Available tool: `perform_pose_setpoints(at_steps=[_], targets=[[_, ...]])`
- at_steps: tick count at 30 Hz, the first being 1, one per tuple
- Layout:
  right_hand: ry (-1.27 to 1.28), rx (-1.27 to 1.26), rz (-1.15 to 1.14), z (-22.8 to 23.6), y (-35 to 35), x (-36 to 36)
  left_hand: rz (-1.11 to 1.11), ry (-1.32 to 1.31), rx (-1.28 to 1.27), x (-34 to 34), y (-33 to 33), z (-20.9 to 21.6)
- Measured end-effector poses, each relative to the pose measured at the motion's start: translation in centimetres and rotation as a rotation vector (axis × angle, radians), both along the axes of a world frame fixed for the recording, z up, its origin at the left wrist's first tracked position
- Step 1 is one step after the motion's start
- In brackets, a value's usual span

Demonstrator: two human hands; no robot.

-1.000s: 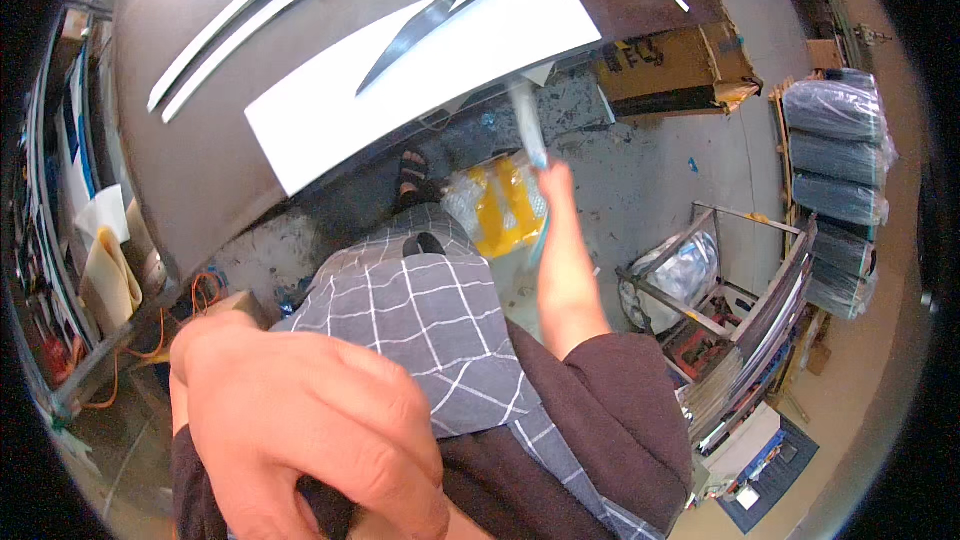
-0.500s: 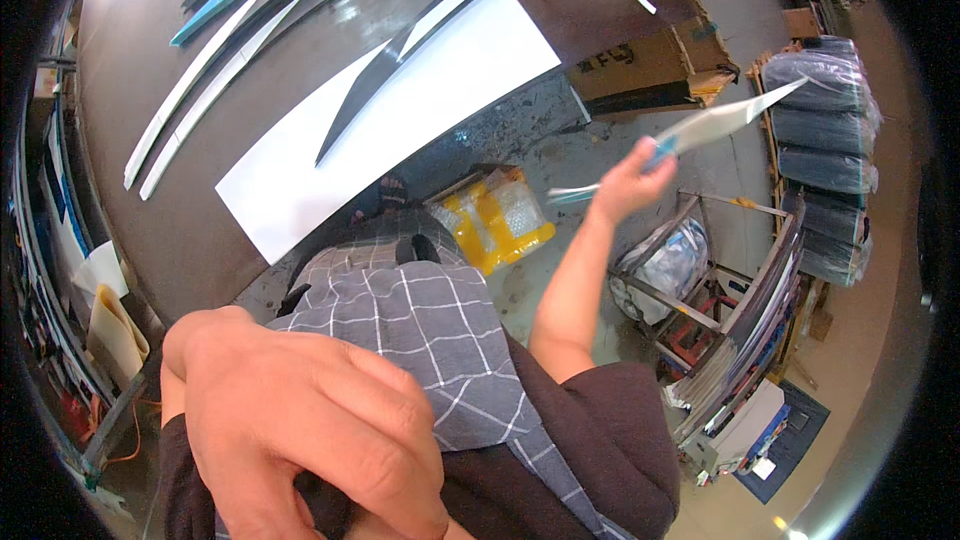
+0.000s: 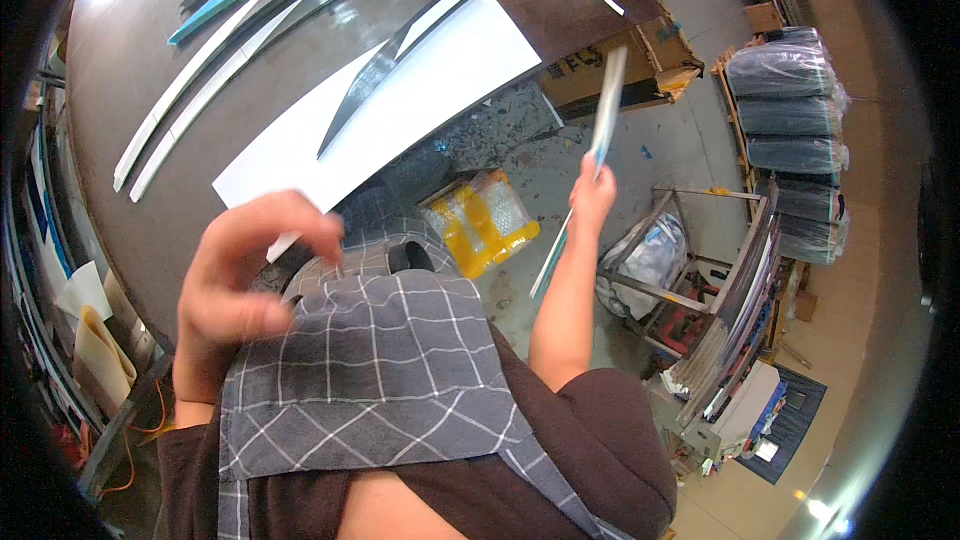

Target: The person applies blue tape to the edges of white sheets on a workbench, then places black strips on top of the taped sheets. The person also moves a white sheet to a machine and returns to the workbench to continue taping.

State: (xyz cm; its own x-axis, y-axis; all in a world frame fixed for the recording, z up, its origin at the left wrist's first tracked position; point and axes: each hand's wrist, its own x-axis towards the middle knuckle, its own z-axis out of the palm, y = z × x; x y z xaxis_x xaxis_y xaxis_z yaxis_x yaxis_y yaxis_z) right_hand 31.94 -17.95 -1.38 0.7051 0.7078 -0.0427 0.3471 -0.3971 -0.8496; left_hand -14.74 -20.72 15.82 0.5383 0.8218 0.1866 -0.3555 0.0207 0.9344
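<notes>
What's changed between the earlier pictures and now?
Your left hand moved forward, away from the camera, now open. Your right hand swung the pale strip out right, then back to point forward, keeping hold. The white sheet and dark strip on it stayed put.

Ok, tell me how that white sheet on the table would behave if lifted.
The white sheet would probably stay fairly flat, as it shows no folds or creases. It looks thin, so it is likely light for its size. The dark pointed strip lying on it may slide off if the sheet tilts.
</notes>
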Motion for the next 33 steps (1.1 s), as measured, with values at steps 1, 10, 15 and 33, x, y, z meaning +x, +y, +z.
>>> perform_pose_setpoints(at_steps=[1,10,15,33], targets=[[0.078,0.108,-0.02,2.5,1.8,-1.0,0.055,0.138,-0.077,-0.1,-0.1,-0.6],[0.649,0.328,-0.087,7.4,21.3,-11.9,0.488,0.81,0.1,1.9,4.0,-9.9],[1.351,0.04,-0.062,-6.5,24.7,-15.7,0.499,0.97,0.213,8.1,12.7,-12.0],[-0.815,0.336,1.465,-1.4,32.6,-1.6,0.579,1.347,0.466,18.6,17.7,-18.0]])
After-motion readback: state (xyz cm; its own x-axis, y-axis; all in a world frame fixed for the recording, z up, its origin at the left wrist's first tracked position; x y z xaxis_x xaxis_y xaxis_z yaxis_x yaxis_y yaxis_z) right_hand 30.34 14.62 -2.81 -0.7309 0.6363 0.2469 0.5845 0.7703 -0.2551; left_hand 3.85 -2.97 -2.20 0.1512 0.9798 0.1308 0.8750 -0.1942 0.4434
